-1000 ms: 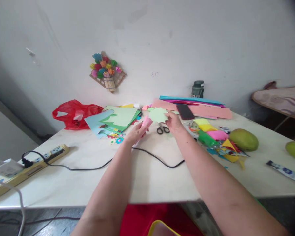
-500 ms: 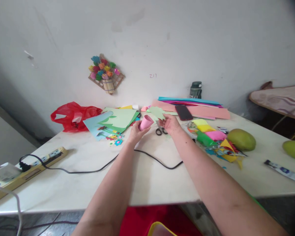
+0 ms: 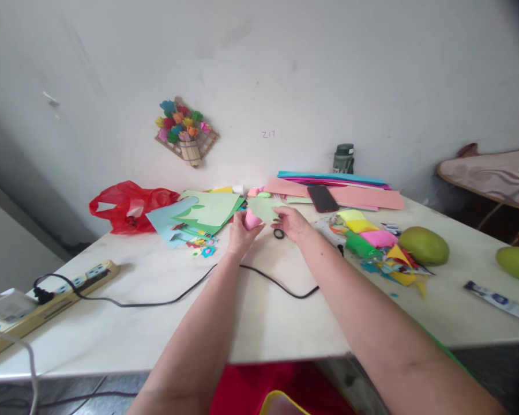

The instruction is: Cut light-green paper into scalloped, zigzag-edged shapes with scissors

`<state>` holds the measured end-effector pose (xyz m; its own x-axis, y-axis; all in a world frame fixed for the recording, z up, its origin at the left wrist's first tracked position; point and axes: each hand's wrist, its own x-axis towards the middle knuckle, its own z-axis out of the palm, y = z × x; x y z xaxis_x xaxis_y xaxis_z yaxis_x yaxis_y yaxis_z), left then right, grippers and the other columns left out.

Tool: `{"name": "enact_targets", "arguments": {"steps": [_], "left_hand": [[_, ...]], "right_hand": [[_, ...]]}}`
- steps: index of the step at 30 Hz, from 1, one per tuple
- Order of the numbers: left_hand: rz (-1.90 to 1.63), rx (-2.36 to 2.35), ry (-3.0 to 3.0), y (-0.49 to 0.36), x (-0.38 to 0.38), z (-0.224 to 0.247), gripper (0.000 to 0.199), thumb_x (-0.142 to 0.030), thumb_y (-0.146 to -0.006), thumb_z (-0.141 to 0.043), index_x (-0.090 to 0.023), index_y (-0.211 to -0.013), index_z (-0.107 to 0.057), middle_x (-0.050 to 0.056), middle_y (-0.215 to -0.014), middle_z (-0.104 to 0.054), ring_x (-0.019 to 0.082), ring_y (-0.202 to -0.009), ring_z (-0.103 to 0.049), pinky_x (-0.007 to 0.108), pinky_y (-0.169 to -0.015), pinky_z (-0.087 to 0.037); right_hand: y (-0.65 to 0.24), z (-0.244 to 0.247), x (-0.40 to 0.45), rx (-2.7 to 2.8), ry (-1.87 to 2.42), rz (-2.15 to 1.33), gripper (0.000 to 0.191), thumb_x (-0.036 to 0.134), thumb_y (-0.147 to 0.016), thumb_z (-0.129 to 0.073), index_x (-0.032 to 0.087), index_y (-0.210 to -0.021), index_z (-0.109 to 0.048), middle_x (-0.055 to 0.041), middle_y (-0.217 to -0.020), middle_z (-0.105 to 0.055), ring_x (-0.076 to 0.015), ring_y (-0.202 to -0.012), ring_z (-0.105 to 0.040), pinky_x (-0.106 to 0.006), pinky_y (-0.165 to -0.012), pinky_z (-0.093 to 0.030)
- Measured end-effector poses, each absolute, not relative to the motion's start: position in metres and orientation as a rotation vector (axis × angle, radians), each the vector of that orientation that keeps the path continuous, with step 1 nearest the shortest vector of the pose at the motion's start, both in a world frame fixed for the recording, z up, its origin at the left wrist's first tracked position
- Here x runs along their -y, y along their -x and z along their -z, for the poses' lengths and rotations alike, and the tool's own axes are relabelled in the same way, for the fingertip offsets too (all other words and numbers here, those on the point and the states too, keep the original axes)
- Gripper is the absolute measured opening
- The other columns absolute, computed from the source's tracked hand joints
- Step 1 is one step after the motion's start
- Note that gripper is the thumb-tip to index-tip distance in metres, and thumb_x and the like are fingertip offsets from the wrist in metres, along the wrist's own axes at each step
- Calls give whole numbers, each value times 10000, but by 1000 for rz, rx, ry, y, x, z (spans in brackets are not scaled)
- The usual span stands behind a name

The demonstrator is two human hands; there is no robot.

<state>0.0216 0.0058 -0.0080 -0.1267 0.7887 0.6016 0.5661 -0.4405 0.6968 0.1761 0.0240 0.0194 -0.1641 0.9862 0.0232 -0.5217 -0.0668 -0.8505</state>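
My left hand (image 3: pixel 241 231) is closed around a small pink rolled paper piece (image 3: pixel 252 220) above the middle of the table. Close beside it on the right, my right hand (image 3: pixel 292 223) pinches a pale green paper piece (image 3: pixel 262 208) by its right edge. The green paper reaches over behind the pink piece. Below the right hand, a black handle loop of the scissors (image 3: pixel 279 233) shows; the rest of the scissors is hidden by the hand and paper.
Green and blue paper sheets (image 3: pixel 211 207) and a red plastic bag (image 3: pixel 132 204) lie left. A phone (image 3: pixel 322 198) rests on coloured paper (image 3: pixel 372 197). Clay packs (image 3: pixel 363 248), paper scraps (image 3: pixel 402 274) and a green fruit (image 3: pixel 424 246) sit right. A black cable (image 3: pixel 164 302) crosses in front.
My right hand has moved slightly left, bringing the green paper lower and behind the pink piece. The pink piece has turned, so its open end no longer shows. The scissors are more covered.
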Motion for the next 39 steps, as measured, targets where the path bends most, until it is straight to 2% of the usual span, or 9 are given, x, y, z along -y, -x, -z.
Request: {"name": "enact_targets", "arguments": {"steps": [14, 23, 26, 29, 32, 34, 36, 39], "left_hand": [[-1589, -1627, -1974, -23, -6, 9, 496, -420, -586, -691, -202, -951, -437, 34, -826, -554, 194, -771, -558, 292, -679, -399], [-1629, -1553, -1997, -23, -9, 12, 506, -412, -586, -692, -200, -958, -423, 47, -861, -558, 195, -787, -557, 295, -689, -401], [-1644, -1578, -1968, -23, -10, 13, 513, -400, -576, -702, -201, -962, -430, 49, -866, -563, 200, -789, -562, 299, -686, -406], [-1649, -1588, -1964, -23, -9, 12, 529, -403, -571, -707, -202, -981, -440, 53, -875, -572, 210, -804, -569, 308, -697, -413], [-1627, -1587, -1989, -23, -8, 11, 549, -405, -584, -700, -201, -1024, -443, 64, -915, -585, 222, -839, -572, 317, -717, -420], [-1601, -1606, -2003, -23, -8, 10, 541, -397, -596, -693, -200, -1036, -449, 66, -921, -593, 224, -846, -574, 321, -723, -424], [-1580, -1633, -2008, -22, -8, 9, 522, -391, -602, -689, -201, -1029, -459, 62, -908, -599, 225, -844, -577, 325, -726, -428], [-1560, -1659, -2011, -23, -8, 9, 507, -392, -597, -691, -206, -1014, -470, 55, -887, -603, 228, -842, -580, 328, -727, -430]], "right_hand": [[-171, -15, -23, 981, 689, -1556, 118, 233, -635, -612, 161, -696, -540, -9, -610, -586, -115, -494, -520, -229, -399, -429], [-169, -20, -18, 1011, 708, -1548, 152, 213, -634, -650, 155, -715, -535, -4, -604, -600, -115, -470, -550, -220, -358, -431], [-168, -20, -18, 1043, 710, -1547, 182, 230, -637, -654, 155, -761, -545, -6, -592, -600, -119, -454, -555, -217, -347, -431], [-166, -20, -18, 1048, 741, -1513, 288, 259, -630, -669, 174, -870, -532, -4, -625, -607, -125, -454, -557, -224, -351, -432], [-164, -19, -19, 1090, 843, -1399, 433, 311, -635, -663, 208, -1022, -499, -36, -794, -631, -149, -548, -591, -231, -369, -432], [-162, -18, -20, 1154, 921, -1221, 500, 336, -639, -652, 235, -1101, -490, -72, -1045, -593, -184, -748, -617, -256, -463, -479], [-163, -17, -23, 1261, 948, -983, 528, 341, -647, -639, 258, -1149, -498, -70, -1271, -462, -224, -1000, -551, -311, -661, -509], [-165, -15, -28, 1482, 878, -661, 521, 309, -688, -599, 267, -1198, -505, -37, -1373, -367, -240, -1232, -361, -387, -956, -370]]}}
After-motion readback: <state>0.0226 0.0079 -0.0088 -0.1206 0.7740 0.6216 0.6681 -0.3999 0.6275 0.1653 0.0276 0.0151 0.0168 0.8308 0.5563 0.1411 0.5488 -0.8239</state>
